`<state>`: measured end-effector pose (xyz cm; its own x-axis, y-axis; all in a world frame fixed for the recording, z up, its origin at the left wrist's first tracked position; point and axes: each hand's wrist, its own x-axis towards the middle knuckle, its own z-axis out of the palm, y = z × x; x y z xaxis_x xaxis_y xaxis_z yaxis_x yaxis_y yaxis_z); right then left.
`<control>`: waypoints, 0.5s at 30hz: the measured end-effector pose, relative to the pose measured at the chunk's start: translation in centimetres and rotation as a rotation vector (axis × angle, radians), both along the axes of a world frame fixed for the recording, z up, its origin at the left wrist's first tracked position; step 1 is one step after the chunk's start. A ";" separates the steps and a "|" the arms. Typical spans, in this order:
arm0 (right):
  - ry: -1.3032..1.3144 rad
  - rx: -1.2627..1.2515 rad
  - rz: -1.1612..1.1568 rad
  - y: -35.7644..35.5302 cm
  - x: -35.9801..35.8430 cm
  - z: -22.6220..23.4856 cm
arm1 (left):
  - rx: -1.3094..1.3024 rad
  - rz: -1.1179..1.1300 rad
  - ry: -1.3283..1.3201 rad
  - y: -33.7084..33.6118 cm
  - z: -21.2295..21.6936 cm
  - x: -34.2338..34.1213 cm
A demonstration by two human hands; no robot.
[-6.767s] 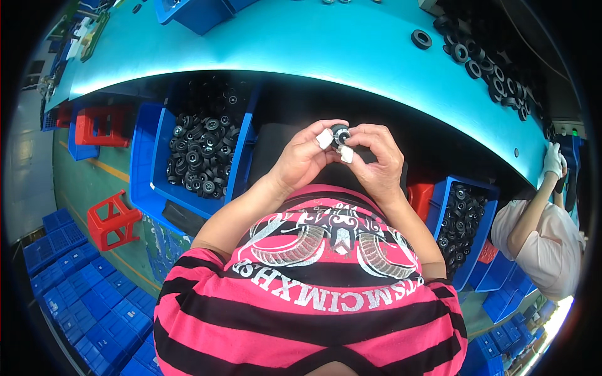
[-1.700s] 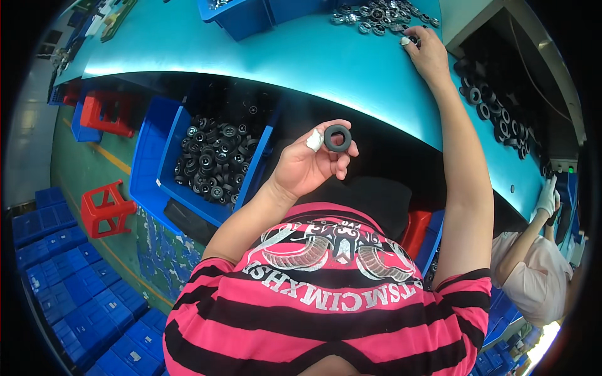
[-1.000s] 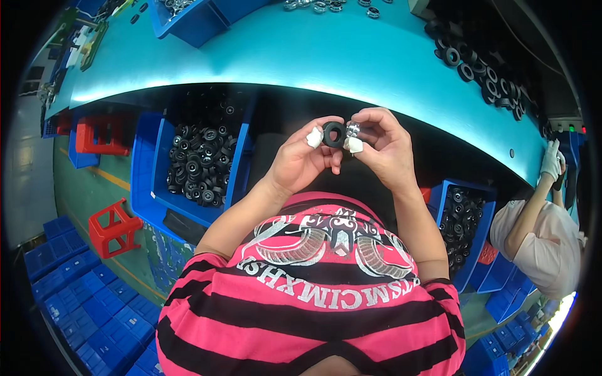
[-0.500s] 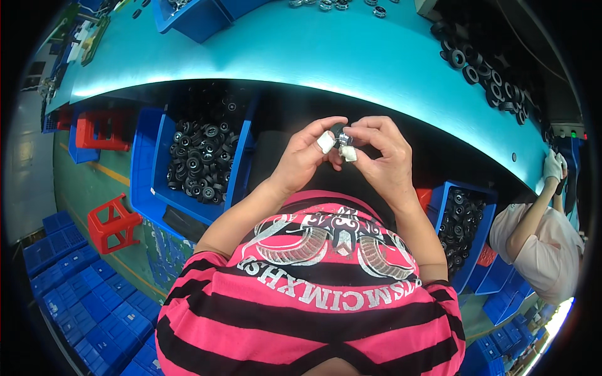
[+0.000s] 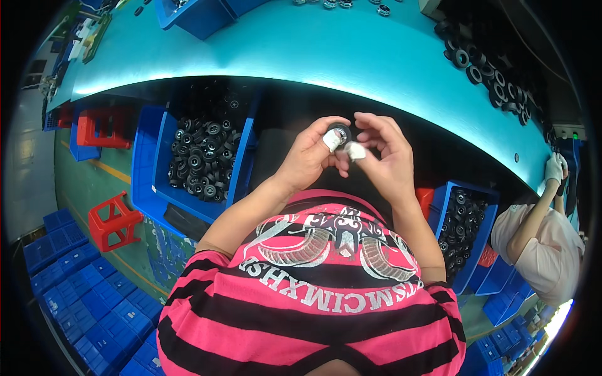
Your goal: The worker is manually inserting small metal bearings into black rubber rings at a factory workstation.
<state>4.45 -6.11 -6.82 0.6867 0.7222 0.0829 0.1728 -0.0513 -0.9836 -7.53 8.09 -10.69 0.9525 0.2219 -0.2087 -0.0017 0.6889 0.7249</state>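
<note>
while the left hand [image 5: 310, 156] pinches a black ring-shaped part [image 5: 339, 133], the right hand [image 5: 384, 150] touches it with curled, taped fingertips [image 5: 355, 150] below the teal bench [image 5: 351, 56].

A factory assembly hall is showing here. A long teal workbench [image 5: 351, 56] is curving across twelve o'clock, with rows of black ring parts [image 5: 495, 75] lying along its edge at two o'clock. Blue bins [image 5: 200, 156] full of the same black rings are sitting beneath the bench at ten o'clock and at four o'clock [image 5: 461, 225]. Stacked blue crates [image 5: 81, 288] are crowding the painted green floor at eight o'clock beside a red stool [image 5: 113, 219]. A gloved co-worker [image 5: 545, 232] is working at three o'clock.
</note>
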 end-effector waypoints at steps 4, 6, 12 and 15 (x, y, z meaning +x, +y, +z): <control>0.154 -0.045 0.150 -0.7 0.9 -2.0 | 0.027 0.031 -0.014 0.0 0.5 -0.1; 0.267 0.015 0.222 -0.7 0.3 -1.9 | 0.043 0.038 -0.031 -0.2 0.3 0.0; -0.101 -0.105 0.066 0.3 -1.5 -0.6 | 0.298 0.114 0.050 -0.7 0.1 0.1; -0.116 -0.123 0.034 0.5 -1.6 -0.6 | 0.350 0.164 0.049 -1.1 -0.1 0.1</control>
<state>2.85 -5.65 -7.38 0.6526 0.7545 0.0700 0.2888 -0.1622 -0.9435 -7.45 6.96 -10.77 0.8892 0.4365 -0.1373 -0.0512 0.3931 0.9181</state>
